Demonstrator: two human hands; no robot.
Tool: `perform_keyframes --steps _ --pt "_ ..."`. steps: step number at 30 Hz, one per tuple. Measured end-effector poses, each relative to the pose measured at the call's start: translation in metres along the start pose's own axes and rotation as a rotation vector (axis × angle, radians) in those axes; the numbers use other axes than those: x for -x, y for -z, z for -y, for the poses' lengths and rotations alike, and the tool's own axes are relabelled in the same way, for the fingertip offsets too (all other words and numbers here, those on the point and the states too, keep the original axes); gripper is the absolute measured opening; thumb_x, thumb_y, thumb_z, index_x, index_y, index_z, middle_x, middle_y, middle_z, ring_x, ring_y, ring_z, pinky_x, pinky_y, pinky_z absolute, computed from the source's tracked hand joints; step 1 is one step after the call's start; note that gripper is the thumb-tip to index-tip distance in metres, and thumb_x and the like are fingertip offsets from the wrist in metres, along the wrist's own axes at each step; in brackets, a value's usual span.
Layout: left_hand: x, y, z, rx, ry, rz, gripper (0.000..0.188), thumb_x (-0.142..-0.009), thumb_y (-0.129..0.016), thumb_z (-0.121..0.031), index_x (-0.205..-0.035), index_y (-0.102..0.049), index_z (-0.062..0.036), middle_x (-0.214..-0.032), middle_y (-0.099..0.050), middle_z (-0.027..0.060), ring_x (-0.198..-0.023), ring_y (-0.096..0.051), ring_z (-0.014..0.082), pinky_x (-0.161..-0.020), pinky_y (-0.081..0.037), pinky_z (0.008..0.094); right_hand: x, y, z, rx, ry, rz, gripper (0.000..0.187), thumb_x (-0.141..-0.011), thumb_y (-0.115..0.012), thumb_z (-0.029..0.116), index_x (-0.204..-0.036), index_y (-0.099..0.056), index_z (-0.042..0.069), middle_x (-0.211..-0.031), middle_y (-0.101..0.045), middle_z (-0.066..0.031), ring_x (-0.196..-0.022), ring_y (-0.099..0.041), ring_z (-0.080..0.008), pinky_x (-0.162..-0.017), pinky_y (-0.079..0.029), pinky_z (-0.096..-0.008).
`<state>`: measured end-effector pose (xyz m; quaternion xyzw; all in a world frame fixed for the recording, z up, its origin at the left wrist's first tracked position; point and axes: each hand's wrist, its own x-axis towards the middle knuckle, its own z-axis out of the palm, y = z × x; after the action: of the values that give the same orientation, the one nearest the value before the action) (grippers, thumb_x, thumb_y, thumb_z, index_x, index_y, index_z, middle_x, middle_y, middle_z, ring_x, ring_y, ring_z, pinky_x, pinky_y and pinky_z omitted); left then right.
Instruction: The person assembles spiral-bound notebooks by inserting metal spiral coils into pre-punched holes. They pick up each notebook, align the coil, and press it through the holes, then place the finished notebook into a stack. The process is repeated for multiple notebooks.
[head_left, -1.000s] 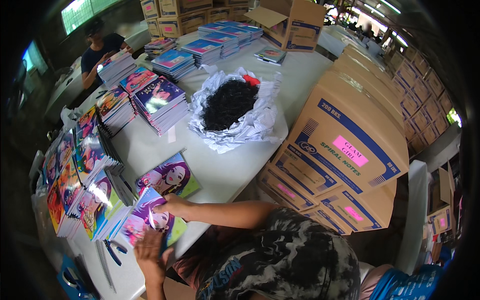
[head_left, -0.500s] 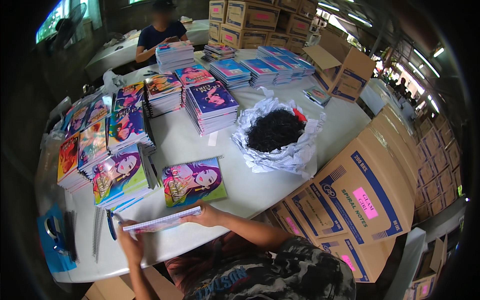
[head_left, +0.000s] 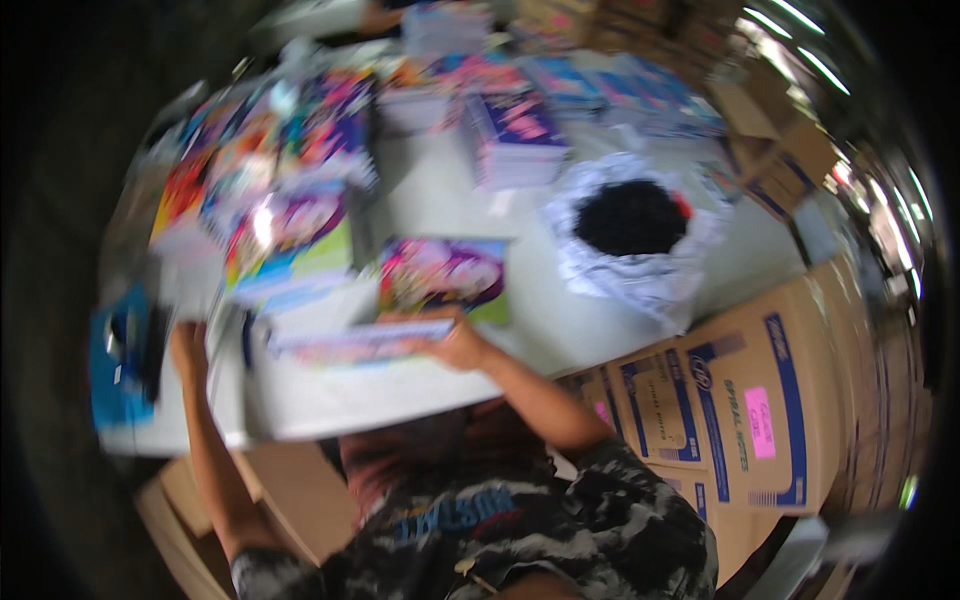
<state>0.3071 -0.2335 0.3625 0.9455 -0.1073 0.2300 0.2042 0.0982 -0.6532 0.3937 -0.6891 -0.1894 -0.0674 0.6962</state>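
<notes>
– Where's the held notebook (head_left: 350, 345)?
– Over the table (head_left: 310, 405), tilted; the right hand (head_left: 455, 345) has its fingers clamped on the right end.
– And the left hand (head_left: 188, 348)?
– Near the flat blue thing (head_left: 130, 405). That hand's blurred, so I can't tell whether its fingers are together or apart.
– Beyond?
– 1 more notebook (head_left: 440, 278) lies flat, left of a black heap (head_left: 630, 218) on white paper (head_left: 640, 278).

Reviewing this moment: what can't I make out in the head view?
- Left hand, head view: motion blur hides whether it holds anything.
- Held notebook, head view: steep tilt and blur obscure its cover picture.
- Co-worker, head view: the picture's top edge cuts off the head.
</notes>
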Motion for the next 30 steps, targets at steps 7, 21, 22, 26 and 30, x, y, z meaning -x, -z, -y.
perform_keyframes --steps 7,21,22,26,30 --pt "0.025 0.072 -0.154 0.858 0.174 0.552 0.026 -0.094 -0.043 -0.028 -0.091 -0.055 -0.005 -0.069 -0.042 -0.0024 -0.06 -0.035 0.0068 -0.056 -0.033 0.0215 0.001 0.004 -0.007 0.021 -0.025 -0.095 0.028 -0.081 -0.06 -0.004 -0.109 -0.059 -0.003 -0.107 -0.062 -0.0079 -0.093 -0.055 -0.0085 -0.085 -0.043 -0.0232" --pt "0.044 0.054 -0.18 0.825 0.185 0.678 0.046 -0.092 -0.044 -0.043 -0.074 -0.056 -0.0019 -0.059 -0.043 -0.0006 -0.059 -0.039 0.0087 -0.057 -0.035 0.0231 -0.007 0.004 0.0 0.083 0.017 -0.084 0.028 -0.081 -0.058 -0.006 -0.108 -0.06 -0.003 -0.102 -0.064 -0.0089 -0.089 -0.057 -0.0096 -0.082 -0.045 -0.0224" --pt "0.043 0.055 -0.18 0.848 0.206 0.708 0.047 -0.092 -0.043 -0.044 -0.073 -0.057 -0.0023 -0.057 -0.041 -0.0016 -0.057 -0.037 0.008 -0.054 -0.034 0.0225 -0.007 0.004 0.0 0.087 0.019 -0.07 0.027 -0.081 -0.057 -0.006 -0.108 -0.06 -0.003 -0.102 -0.064 -0.0093 -0.089 -0.058 -0.0098 -0.082 -0.045 -0.0226" --pt "0.028 0.067 -0.181 1.05 0.351 0.796 0.041 -0.092 -0.046 -0.039 -0.079 -0.059 -0.0026 -0.061 -0.045 -0.0018 -0.056 -0.039 0.0059 -0.049 -0.034 0.0216 -0.008 0.008 -0.003 0.13 0.087 -0.004 0.027 -0.081 -0.057 -0.006 -0.108 -0.06 -0.003 -0.104 -0.064 -0.0109 -0.088 -0.058 -0.0104 -0.081 -0.046 -0.0233" --pt "0.021 0.078 -0.188 0.796 -0.199 0.608 0.014 -0.087 -0.057 -0.019 -0.092 -0.059 -0.0057 -0.086 -0.06 0.0026 -0.068 -0.051 0.007 -0.055 -0.041 0.0201 -0.005 0.01 -0.001 0.112 0.056 -0.008 0.026 -0.081 -0.058 -0.005 -0.107 -0.06 -0.004 -0.104 -0.064 -0.0115 -0.088 -0.059 -0.0112 -0.081 -0.046 -0.0235"
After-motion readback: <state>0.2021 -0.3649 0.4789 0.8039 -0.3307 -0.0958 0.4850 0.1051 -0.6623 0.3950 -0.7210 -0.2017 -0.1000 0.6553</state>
